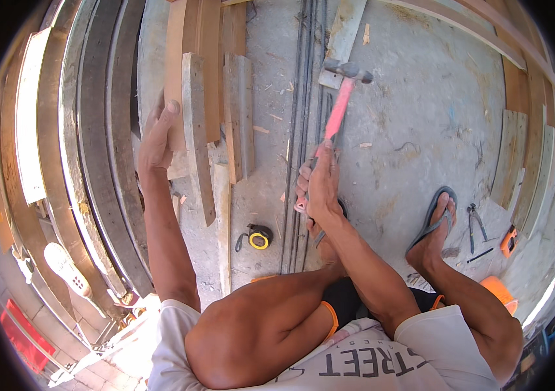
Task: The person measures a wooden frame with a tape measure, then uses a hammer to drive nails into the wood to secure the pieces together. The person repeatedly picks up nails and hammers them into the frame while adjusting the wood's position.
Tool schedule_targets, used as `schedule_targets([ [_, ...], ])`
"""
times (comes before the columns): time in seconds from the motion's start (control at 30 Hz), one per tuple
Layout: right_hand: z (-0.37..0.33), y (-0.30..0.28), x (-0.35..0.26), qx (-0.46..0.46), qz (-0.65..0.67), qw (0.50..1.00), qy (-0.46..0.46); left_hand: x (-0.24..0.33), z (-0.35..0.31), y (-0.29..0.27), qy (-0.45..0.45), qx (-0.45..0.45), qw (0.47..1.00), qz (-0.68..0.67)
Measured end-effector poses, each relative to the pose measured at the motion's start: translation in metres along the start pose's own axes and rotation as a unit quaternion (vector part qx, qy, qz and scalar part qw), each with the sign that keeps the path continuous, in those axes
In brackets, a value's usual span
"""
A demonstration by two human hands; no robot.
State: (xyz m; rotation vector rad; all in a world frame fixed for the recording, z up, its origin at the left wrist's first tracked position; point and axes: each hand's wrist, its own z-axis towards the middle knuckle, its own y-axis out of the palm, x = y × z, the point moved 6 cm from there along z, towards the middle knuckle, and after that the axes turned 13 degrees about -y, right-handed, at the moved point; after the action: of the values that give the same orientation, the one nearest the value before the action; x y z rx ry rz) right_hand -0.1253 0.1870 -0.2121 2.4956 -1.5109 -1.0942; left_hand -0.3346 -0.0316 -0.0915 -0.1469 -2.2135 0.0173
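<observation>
My right hand (322, 181) is closed round the pink handle of a hammer (339, 114). Its dark metal head is over the near end of a narrow pale board (346, 31) on the concrete; whether they touch I cannot tell. At the left, my left hand (156, 138) is at the near end of a brown plank (174, 72), thumb against it and fingers partly hidden along its left edge. Just right of that hand lies a shorter weathered board (196, 124). A black and yellow tape measure (259, 237) rests on the floor between my arms.
Long dark metal rods (298, 130) run along the floor's middle. Thick timber beams (95, 130) fill the left side. Pincers (476, 225), a dark pencil-like stick (480, 255) and an orange tool (509, 241) lie beyond my right foot. More boards (511, 156) stand at the right; wood chips are scattered around.
</observation>
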Motion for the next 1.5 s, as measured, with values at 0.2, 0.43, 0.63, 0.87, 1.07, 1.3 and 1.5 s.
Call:
schedule_targets([
  [0.2, 0.000, 0.032, -0.004, 0.116, 0.111, 0.985, -0.060, -0.023, 0.018, -0.004, -0.119, -0.038, 0.992, 0.014],
  [0.43, -0.013, 0.023, 0.023, -0.015, 0.002, 0.999, 0.045, -0.034, 0.022, -0.018, -0.123, -0.044, 0.990, -0.056],
  [0.63, -0.018, 0.051, 0.012, 0.101, 0.132, 0.984, -0.059, -0.027, 0.026, -0.010, -0.108, -0.056, 0.991, -0.048],
  [0.87, -0.016, 0.034, 0.005, 0.033, 0.043, 0.999, 0.009, -0.032, 0.017, -0.015, -0.113, -0.031, 0.991, -0.068],
  [1.07, -0.021, 0.062, 0.035, 0.019, 0.077, 0.996, 0.029, -0.028, 0.022, -0.005, -0.104, -0.048, 0.992, -0.061],
  [1.3, -0.020, 0.046, -0.002, 0.095, 0.083, 0.991, -0.055, -0.029, 0.013, -0.011, -0.109, -0.045, 0.990, -0.071],
  [1.5, -0.021, 0.067, 0.043, -0.147, -0.047, 0.973, 0.174, -0.027, 0.016, -0.005, -0.104, -0.046, 0.991, -0.072],
])
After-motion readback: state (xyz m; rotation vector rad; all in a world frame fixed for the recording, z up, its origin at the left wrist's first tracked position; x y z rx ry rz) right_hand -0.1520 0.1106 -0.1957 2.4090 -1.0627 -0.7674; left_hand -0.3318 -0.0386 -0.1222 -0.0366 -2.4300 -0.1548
